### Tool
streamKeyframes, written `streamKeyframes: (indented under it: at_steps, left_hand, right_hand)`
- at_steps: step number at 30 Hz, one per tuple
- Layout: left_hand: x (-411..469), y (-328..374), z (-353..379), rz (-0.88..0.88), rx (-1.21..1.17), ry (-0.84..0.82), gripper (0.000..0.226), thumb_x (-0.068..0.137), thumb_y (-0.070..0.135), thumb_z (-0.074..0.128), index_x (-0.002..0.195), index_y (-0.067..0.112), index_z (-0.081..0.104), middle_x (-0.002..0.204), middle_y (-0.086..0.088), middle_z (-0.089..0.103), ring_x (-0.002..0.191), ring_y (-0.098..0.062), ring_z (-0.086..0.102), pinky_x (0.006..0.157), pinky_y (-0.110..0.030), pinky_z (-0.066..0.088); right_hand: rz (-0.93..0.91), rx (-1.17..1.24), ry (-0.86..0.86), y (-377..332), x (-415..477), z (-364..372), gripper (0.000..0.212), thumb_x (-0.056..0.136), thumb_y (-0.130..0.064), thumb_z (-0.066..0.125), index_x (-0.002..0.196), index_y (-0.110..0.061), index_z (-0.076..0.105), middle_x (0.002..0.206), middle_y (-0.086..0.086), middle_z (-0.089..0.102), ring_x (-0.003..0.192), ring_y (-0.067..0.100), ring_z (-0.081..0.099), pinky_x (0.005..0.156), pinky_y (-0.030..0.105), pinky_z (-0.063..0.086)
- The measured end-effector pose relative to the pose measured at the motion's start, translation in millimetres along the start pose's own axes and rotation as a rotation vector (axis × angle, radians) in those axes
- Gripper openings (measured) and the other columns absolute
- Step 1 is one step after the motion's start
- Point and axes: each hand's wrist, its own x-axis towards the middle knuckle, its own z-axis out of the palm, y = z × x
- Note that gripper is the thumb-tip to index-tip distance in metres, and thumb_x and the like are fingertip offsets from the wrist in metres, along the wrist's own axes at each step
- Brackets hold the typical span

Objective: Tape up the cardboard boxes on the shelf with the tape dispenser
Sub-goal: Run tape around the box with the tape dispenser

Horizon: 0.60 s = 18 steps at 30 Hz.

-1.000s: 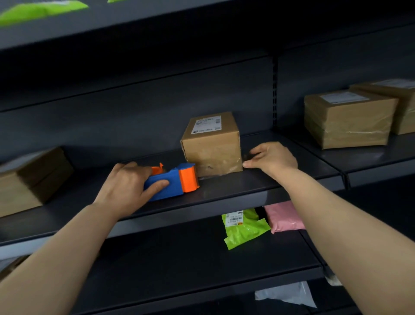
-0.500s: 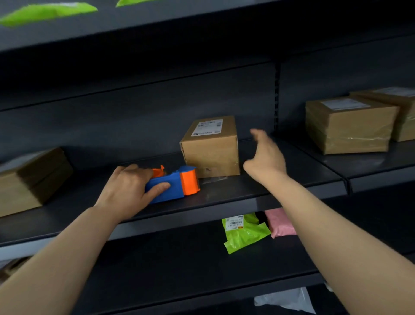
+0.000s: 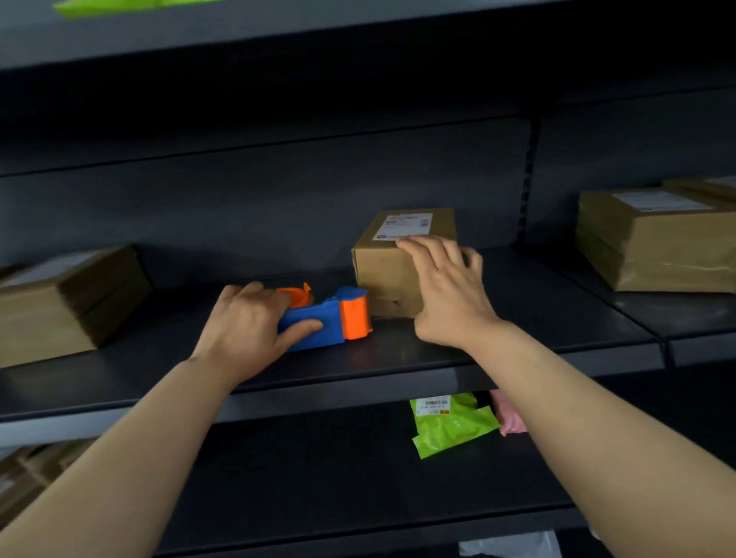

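A small cardboard box (image 3: 382, 271) with a white label stands on the dark middle shelf (image 3: 537, 318). My right hand (image 3: 446, 290) lies against its front right corner, fingers spread and reaching over the top edge. Left of the box lies the blue and orange tape dispenser (image 3: 330, 318), its orange end touching the box's lower left. My left hand (image 3: 247, 330) grips the dispenser's blue body, thumb along its near side.
A flat cardboard box (image 3: 67, 302) sits at the shelf's left end. Two more boxes (image 3: 653, 243) stand on the neighbouring shelf at right. Green (image 3: 450, 426) and pink (image 3: 507, 414) mailer bags lie on the shelf below. A green bag (image 3: 131, 4) shows on the top shelf.
My right hand rose from the shelf beside the box's lower right corner and came onto the box's front and top edge. My left hand stays on the dispenser.
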Motion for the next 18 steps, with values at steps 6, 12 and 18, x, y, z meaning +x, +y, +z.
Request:
streamKeyframes:
  at_steps: [6,12,18]
  left_hand:
    - [-1,-6,13,-0.040,0.016,-0.092,0.078,0.087,0.077,0.016,0.102,0.022,0.068,0.080,0.004,0.068,0.078,-0.021,0.058,0.080,-0.038,0.039]
    - [0,-11,14,-0.013,-0.015,-0.093,0.075,0.088,0.076,0.017,0.101,0.022,0.067,0.083,0.006,0.069,0.080,-0.021,0.059,0.082,-0.037,0.035]
    - [-1,-10,20,-0.031,0.018,-0.087,0.071,0.088,0.074,0.023,0.093,0.020,0.067,0.076,0.003,0.066,0.076,-0.021,0.057,0.081,-0.037,0.036]
  right_hand:
    - [-0.028,0.037,0.034,4,1,2,0.105,0.058,-0.035,0.088,0.145,-0.021,0.031,0.145,0.000,0.034,0.133,0.017,0.025,0.110,0.038,0.014]
    - [0.001,0.031,0.066,3,5,3,0.104,0.053,-0.042,0.091,0.140,-0.021,0.038,0.138,0.002,0.041,0.127,0.019,0.031,0.104,0.037,0.019]
    - [0.023,-0.072,0.210,-1,9,17,0.099,0.043,-0.039,0.095,0.127,-0.013,0.050,0.120,0.012,0.052,0.112,0.030,0.044,0.094,0.049,0.029]
